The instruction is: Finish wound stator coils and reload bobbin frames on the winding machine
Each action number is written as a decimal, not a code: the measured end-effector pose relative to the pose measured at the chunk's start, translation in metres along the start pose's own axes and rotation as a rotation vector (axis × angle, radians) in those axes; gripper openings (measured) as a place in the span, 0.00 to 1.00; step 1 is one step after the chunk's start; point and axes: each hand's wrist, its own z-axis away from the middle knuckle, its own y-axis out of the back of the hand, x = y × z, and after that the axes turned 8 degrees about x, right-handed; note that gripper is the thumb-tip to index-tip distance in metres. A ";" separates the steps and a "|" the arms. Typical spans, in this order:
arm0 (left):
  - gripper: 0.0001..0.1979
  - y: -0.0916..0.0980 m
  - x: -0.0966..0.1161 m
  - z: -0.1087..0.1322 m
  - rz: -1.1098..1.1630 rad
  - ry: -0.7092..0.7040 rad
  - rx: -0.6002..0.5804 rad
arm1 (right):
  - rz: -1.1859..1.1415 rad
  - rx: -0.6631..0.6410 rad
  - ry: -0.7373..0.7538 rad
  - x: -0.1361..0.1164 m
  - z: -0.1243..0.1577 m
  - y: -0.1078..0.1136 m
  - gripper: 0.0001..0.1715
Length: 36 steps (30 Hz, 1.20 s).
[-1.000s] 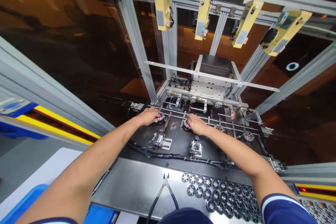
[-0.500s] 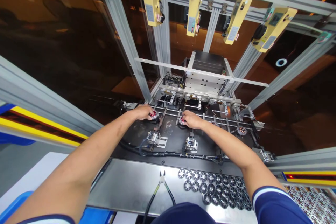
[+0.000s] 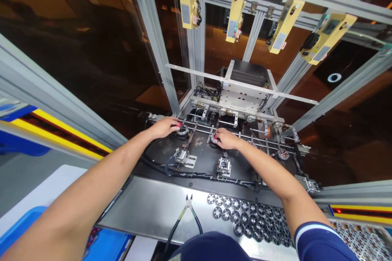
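My left hand (image 3: 165,127) pinches a small red part (image 3: 179,124) just above the leftmost round metal holder (image 3: 183,131). My right hand (image 3: 227,138) has its fingers closed on a red-and-silver round part (image 3: 214,138), which sits in the second holder on the black machine bed (image 3: 202,153). Farther right, another round part with red spots (image 3: 283,154) lies in its holder, away from both hands. The right hand's fingertips partly cover what they grip.
On the steel shelf (image 3: 147,204) lie open cutting pliers (image 3: 188,208) and rows of black-and-silver round parts (image 3: 235,203). Yellow sensor units (image 3: 235,14) hang overhead. Yellow light-curtain bars (image 3: 67,130) flank the opening. A blue bin (image 3: 107,244) stands at lower left.
My left hand has lifted the red part off the leftmost holder, whose metal ring now shows. My right hand stays at the second holder. The whole view has shifted slightly.
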 end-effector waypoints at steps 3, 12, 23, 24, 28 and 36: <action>0.22 0.022 0.021 0.033 0.088 0.042 0.079 | -0.003 -0.032 -0.024 0.000 -0.004 0.003 0.11; 0.16 0.030 0.064 0.233 0.112 0.227 0.059 | -0.056 0.095 0.072 -0.068 0.024 0.054 0.10; 0.12 -0.075 0.040 0.315 -0.140 0.316 -0.075 | -0.061 -0.061 0.393 -0.252 0.043 -0.098 0.19; 0.12 -0.074 0.041 0.316 -0.145 0.309 -0.064 | -0.051 -0.052 0.374 -0.251 0.044 -0.099 0.20; 0.13 -0.054 0.054 0.315 -0.152 0.249 0.040 | -0.032 0.010 0.332 -0.221 0.088 -0.058 0.24; 0.16 0.007 0.138 0.125 -0.025 -0.218 0.187 | 0.134 0.169 -0.128 -0.055 0.235 0.072 0.21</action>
